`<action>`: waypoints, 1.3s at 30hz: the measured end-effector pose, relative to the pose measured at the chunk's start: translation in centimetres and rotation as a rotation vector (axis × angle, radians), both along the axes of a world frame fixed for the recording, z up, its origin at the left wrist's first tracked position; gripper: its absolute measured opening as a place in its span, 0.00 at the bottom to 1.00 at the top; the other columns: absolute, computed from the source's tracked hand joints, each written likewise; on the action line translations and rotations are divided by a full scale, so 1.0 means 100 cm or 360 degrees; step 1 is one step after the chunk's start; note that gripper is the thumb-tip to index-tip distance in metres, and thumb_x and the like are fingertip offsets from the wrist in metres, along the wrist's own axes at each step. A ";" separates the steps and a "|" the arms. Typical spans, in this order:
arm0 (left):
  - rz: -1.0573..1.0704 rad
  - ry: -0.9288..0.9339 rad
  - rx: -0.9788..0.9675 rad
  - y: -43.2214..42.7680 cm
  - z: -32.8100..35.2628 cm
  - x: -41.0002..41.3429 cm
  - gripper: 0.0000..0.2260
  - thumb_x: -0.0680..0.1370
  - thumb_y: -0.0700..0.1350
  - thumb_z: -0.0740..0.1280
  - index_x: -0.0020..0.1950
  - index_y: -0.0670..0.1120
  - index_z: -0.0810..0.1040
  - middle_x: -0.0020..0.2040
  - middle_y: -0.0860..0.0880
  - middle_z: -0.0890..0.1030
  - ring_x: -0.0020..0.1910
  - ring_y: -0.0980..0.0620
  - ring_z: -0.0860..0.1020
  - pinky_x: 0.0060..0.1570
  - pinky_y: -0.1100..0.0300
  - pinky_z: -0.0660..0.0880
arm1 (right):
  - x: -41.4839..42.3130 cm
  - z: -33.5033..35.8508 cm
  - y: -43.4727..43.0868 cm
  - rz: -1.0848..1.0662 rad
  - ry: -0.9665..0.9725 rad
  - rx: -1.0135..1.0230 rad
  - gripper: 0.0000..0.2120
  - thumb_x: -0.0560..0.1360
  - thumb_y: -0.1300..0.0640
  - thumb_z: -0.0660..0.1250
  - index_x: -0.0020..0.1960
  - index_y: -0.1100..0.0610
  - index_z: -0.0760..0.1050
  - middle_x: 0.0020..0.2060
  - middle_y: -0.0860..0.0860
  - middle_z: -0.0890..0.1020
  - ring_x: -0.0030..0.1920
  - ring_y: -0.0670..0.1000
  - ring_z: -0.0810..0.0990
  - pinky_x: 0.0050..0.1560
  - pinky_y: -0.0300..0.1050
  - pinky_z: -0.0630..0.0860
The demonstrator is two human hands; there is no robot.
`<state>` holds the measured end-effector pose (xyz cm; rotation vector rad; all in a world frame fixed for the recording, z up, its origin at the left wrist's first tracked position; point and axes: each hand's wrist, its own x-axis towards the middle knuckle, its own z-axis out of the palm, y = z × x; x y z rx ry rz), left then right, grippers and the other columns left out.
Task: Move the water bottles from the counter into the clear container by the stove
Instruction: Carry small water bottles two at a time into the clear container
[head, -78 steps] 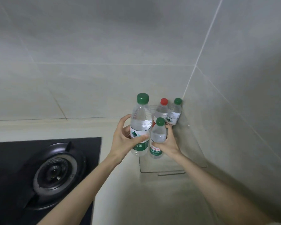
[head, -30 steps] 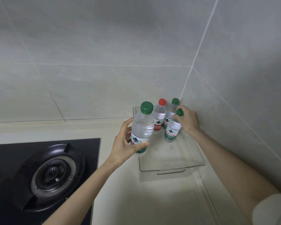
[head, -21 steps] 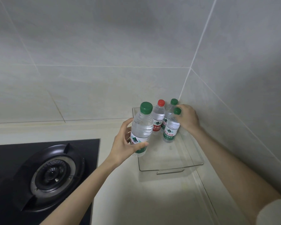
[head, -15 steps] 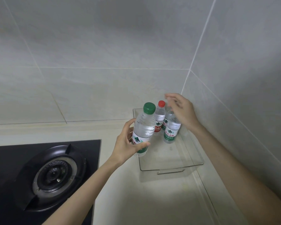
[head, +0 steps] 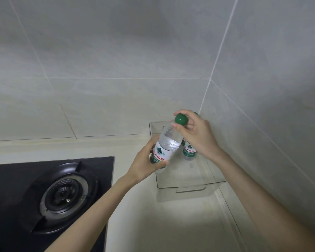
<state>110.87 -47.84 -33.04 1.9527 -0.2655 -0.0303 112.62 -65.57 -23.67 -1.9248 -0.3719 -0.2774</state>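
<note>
A large water bottle (head: 168,142) with a green cap is tilted over the left edge of the clear container (head: 191,184) in the counter corner. My left hand (head: 145,164) grips its labelled lower body. My right hand (head: 195,131) pinches its neck just under the cap. Behind my right hand a smaller bottle (head: 189,151) with a green label stands inside the container. The bottles at the back of the container are almost wholly hidden by my right hand; only a sliver of a green cap (head: 195,113) shows.
A black gas hob with a round burner (head: 62,195) lies on the counter to the left. Tiled walls meet in the corner right behind the container. Pale counter (head: 162,224) stretches in front of the container.
My right hand let go of the small bottle, which now stands in the container, and moved left to take the big bottle's neck. The big bottle has tilted toward the container.
</note>
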 end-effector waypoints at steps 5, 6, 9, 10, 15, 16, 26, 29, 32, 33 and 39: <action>-0.0137 0.0153 0.0805 0.010 -0.029 0.004 0.34 0.75 0.50 0.71 0.77 0.51 0.58 0.78 0.52 0.56 0.77 0.50 0.54 0.71 0.61 0.58 | 0.017 -0.013 -0.013 -0.0173 -0.0142 -0.0181 0.12 0.71 0.47 0.69 0.53 0.46 0.75 0.42 0.59 0.81 0.43 0.66 0.79 0.48 0.66 0.76; -0.0170 0.0204 0.0941 0.009 -0.033 0.005 0.35 0.76 0.52 0.69 0.78 0.50 0.55 0.79 0.53 0.51 0.78 0.49 0.49 0.72 0.57 0.58 | 0.021 -0.016 -0.016 -0.0186 -0.0164 -0.0238 0.11 0.72 0.49 0.69 0.53 0.47 0.74 0.41 0.58 0.82 0.42 0.65 0.79 0.47 0.64 0.77; -0.0254 0.0233 0.1177 0.004 -0.037 0.008 0.35 0.78 0.56 0.63 0.79 0.48 0.50 0.79 0.56 0.45 0.78 0.50 0.42 0.73 0.53 0.58 | 0.037 -0.032 -0.023 -0.0247 -0.0144 -0.0364 0.10 0.73 0.54 0.71 0.52 0.49 0.74 0.40 0.57 0.81 0.40 0.63 0.79 0.45 0.60 0.78; -0.0255 0.0238 0.1191 0.003 -0.037 0.010 0.35 0.79 0.57 0.62 0.79 0.47 0.49 0.79 0.56 0.44 0.78 0.51 0.42 0.73 0.54 0.58 | 0.044 -0.038 -0.025 -0.0257 -0.0113 -0.0404 0.10 0.73 0.54 0.71 0.52 0.49 0.74 0.40 0.57 0.81 0.38 0.62 0.79 0.44 0.59 0.78; -0.0191 0.0291 0.1023 0.007 -0.045 0.017 0.38 0.78 0.58 0.64 0.79 0.48 0.45 0.79 0.56 0.45 0.78 0.52 0.41 0.73 0.55 0.56 | 0.074 -0.065 -0.028 -0.0292 0.0099 -0.0569 0.09 0.73 0.55 0.71 0.52 0.53 0.75 0.37 0.51 0.79 0.36 0.57 0.77 0.43 0.54 0.77; -0.0184 0.0293 0.1016 0.009 -0.047 0.017 0.38 0.77 0.58 0.64 0.79 0.49 0.45 0.79 0.56 0.46 0.78 0.51 0.41 0.73 0.55 0.56 | 0.078 -0.069 -0.027 -0.0296 0.0131 -0.0591 0.10 0.73 0.56 0.71 0.52 0.55 0.75 0.38 0.52 0.79 0.38 0.57 0.77 0.44 0.53 0.77; -0.0221 0.0309 0.1125 0.007 -0.053 0.022 0.37 0.78 0.54 0.63 0.79 0.47 0.44 0.79 0.55 0.42 0.77 0.51 0.36 0.74 0.45 0.57 | 0.112 -0.102 -0.024 -0.0433 0.0275 -0.0658 0.12 0.74 0.58 0.69 0.57 0.57 0.74 0.44 0.57 0.81 0.44 0.58 0.78 0.41 0.48 0.71; -0.0229 0.0340 0.1091 0.007 -0.053 0.022 0.37 0.79 0.53 0.63 0.79 0.48 0.43 0.79 0.56 0.41 0.77 0.52 0.37 0.73 0.45 0.57 | 0.113 -0.108 -0.024 -0.0431 0.0252 -0.0665 0.12 0.74 0.58 0.69 0.57 0.56 0.74 0.42 0.56 0.81 0.42 0.58 0.77 0.36 0.45 0.63; -0.0228 0.0352 0.1087 0.006 -0.052 0.021 0.37 0.79 0.53 0.63 0.79 0.48 0.43 0.79 0.56 0.41 0.77 0.52 0.38 0.74 0.46 0.57 | 0.115 -0.104 -0.030 -0.0441 0.0284 -0.0654 0.14 0.73 0.57 0.70 0.57 0.56 0.74 0.44 0.53 0.80 0.44 0.54 0.76 0.39 0.41 0.64; -0.0227 0.0353 0.1088 0.005 -0.051 0.021 0.37 0.79 0.53 0.63 0.79 0.48 0.43 0.79 0.56 0.41 0.77 0.52 0.38 0.74 0.47 0.57 | 0.115 -0.103 -0.031 -0.0429 0.0284 -0.0669 0.14 0.73 0.57 0.71 0.58 0.57 0.74 0.45 0.54 0.81 0.44 0.54 0.77 0.40 0.41 0.65; -0.0211 0.0339 0.1010 0.001 -0.047 0.018 0.37 0.79 0.51 0.64 0.79 0.46 0.44 0.79 0.53 0.42 0.78 0.50 0.40 0.74 0.56 0.52 | 0.111 -0.096 -0.033 -0.0306 0.0265 -0.0844 0.21 0.74 0.64 0.67 0.66 0.57 0.73 0.57 0.58 0.80 0.58 0.58 0.76 0.52 0.43 0.70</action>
